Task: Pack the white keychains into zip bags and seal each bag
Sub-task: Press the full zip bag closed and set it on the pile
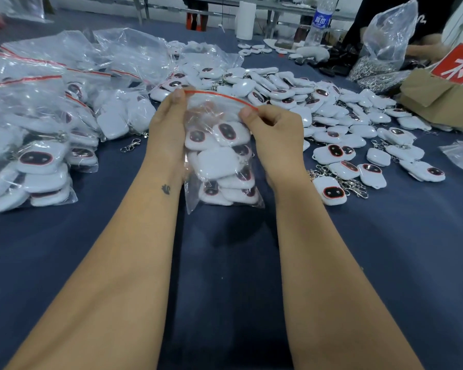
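Zip bag [219,156], clear with red zip strip [219,96]: held upright above the dark blue tabletop [225,263], filled with white keychains [217,161] bearing dark oval faces. Left hand [169,121]: fingers pinched the strip's left end. Right hand [273,124]: fingers curled, thumb and forefinger pinched the strip's right end. Loose keychains [332,124]: heaped on the tabletop behind and to the right of the bag. Filled bags [38,145]: piled to the left. Water bottle [318,22], cardboard box [439,100] and bag of metal clasps [380,49]: far right.
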Tool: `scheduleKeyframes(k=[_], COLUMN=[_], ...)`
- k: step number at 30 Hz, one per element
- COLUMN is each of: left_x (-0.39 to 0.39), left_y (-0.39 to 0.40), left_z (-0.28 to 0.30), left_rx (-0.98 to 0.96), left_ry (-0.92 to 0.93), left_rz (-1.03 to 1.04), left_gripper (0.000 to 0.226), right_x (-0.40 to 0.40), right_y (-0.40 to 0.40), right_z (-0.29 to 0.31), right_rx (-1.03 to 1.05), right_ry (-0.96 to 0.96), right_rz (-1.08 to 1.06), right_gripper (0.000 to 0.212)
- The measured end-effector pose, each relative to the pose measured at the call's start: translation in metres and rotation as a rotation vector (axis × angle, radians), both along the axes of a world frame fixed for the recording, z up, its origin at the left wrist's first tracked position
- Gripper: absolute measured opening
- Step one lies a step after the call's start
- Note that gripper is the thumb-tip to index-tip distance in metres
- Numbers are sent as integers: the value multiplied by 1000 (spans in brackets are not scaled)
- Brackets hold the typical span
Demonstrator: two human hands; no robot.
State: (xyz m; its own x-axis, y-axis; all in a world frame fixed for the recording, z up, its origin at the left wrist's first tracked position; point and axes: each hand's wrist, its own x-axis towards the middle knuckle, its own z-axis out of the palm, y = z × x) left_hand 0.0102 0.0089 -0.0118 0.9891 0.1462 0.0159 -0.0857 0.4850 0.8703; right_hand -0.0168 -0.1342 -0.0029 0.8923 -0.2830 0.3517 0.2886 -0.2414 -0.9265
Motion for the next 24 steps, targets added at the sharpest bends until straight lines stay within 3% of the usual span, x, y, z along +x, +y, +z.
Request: scheduleKeyframes(k=[3,5,7,9,12,15,17,21,24], left_x=[-3,-8,-15,-23,-36,-48,-52,-54,-48], left_y=[3,5,11,25,61,102,126,154,137], left_z=[2,1,2,8,22,43,57,75,76], left_rx=[95,185,226,230,327,516,666,1056,1213], left_ry=[101,108,99,104,103,83,47,-54,-123], left_rz=[-81,-66,9,101,204,290,464,871,804], left_gripper=[34,30,34,36,34,28,11,38,36], right_x=[0,-1,-2,-4,-13,-17,-19,-25,-26], right_y=[7,10,12,20,52,99,131,178,182], right_z=[-1,-2,1,6,11,16,19,11,15], right_rx=[63,81,63,14,-75,-95,-32,-82,-143], right_ry=[22,63,136,220,266,233,240,267,281], right_rz=[4,19,57,163,405,491,461,552,666], right_gripper=[13,9,20,29,19,17,15,12,10])
